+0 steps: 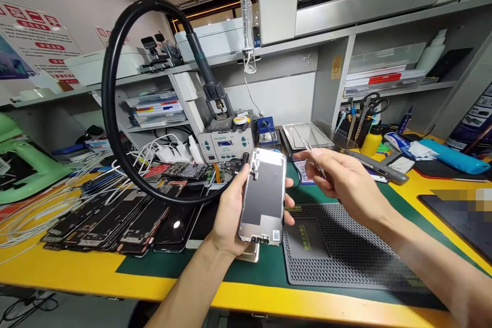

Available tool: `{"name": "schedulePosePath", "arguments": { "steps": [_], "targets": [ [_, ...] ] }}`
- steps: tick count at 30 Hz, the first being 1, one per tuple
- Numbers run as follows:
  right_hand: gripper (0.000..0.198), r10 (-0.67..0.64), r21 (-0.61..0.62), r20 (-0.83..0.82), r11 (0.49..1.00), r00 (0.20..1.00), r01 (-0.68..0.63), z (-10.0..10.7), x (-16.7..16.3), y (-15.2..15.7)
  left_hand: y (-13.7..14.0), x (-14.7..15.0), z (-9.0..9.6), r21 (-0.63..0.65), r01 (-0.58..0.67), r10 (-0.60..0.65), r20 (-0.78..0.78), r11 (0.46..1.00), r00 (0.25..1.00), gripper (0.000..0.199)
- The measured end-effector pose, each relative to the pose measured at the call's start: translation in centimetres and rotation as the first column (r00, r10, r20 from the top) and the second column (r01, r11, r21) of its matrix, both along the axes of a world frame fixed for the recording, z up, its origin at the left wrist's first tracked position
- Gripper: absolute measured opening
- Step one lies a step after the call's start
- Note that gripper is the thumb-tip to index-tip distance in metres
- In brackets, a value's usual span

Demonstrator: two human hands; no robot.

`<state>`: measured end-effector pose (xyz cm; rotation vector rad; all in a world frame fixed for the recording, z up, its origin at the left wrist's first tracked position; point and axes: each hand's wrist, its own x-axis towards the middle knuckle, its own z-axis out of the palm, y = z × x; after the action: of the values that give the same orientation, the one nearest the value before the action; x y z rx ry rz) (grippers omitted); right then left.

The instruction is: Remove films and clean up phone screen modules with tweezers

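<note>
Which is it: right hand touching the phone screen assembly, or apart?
Apart: the head view shows a gap between right hand and phone screen assembly.

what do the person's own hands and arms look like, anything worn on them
The left hand and right hand are both ungloved, with no ring visible on the fingers that show. The left forearm and right forearm are bare as far as the picture shows: no sleeve, watch, bracelet or marking can be made out.

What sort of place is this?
Probably a phone-repair workshop: the left hand holds a flat black-and-silver phone panel, the right hand slim metal tweezers; flat black phone screens lie in rows.
</note>
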<state>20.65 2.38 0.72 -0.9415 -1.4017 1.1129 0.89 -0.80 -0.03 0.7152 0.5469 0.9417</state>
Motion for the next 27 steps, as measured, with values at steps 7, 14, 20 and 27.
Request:
{"name": "schedulePosePath", "arguments": {
  "steps": [7,14,20,27],
  "targets": [
    [0.015,-0.171,0.479,0.36,0.877,0.917,-0.024,-1.8,-0.5,-1.2,0.2,-0.6,-0.1,0.082,-0.122,0.114,0.095,0.989,0.989,0.068],
    [0.007,-0.176,0.7,0.489,0.664,0.854,-0.264,-2.7,-1.5,-2.7,0.5,-0.6,0.3,0.024,-0.339,0.334,0.122,0.94,0.935,0.055],
    [0.011,-0.18,0.705,0.564,0.613,0.806,-0.357,-3.4,-1.6,-2.9,0.9,-1.2,-0.3,0.03,-0.336,0.329,0.134,0.941,0.935,0.056],
    [0.012,-0.163,0.684,0.59,0.621,0.791,-0.382,-3.7,-1.6,-2.7,1.0,-1.2,-0.2,-0.014,-0.388,0.386,0.131,0.922,0.913,0.053]
  ]
}}
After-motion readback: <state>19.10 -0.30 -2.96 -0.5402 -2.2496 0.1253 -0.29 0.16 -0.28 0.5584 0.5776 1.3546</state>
